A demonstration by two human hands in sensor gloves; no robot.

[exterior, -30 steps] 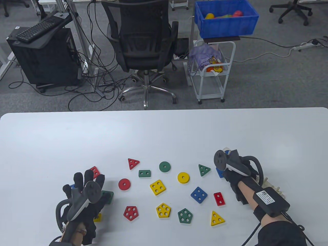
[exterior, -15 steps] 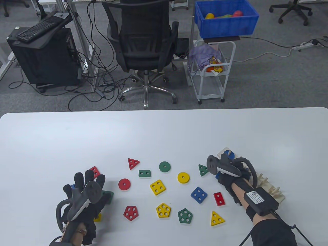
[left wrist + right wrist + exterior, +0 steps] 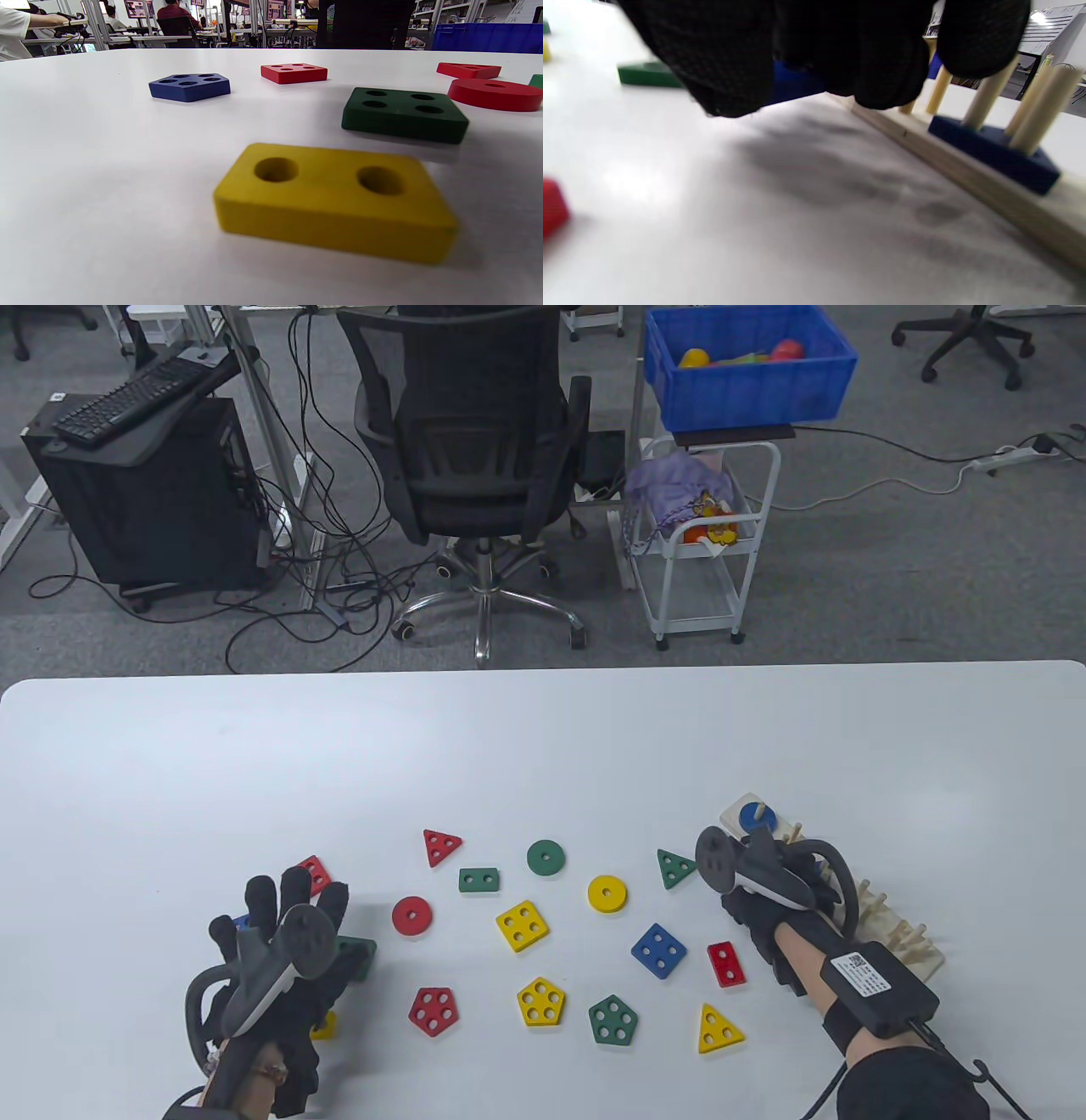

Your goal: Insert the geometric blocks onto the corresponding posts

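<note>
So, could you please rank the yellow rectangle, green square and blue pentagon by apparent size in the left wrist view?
1. yellow rectangle, nearest the camera
2. green square
3. blue pentagon, farthest

Nearness inflates the order; true sizes stay unsure.

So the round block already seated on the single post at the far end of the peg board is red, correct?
Not red. The round block seated on the single post at the far end of the peg board is blue, as the table view shows; the red round block lies loose on the table.

Right hand: fingers hidden under tracker in table view; blurred in right wrist view, so grasp on the blue block behind them is unclear. Left hand covers most of yellow rectangle and blue pentagon.
</note>
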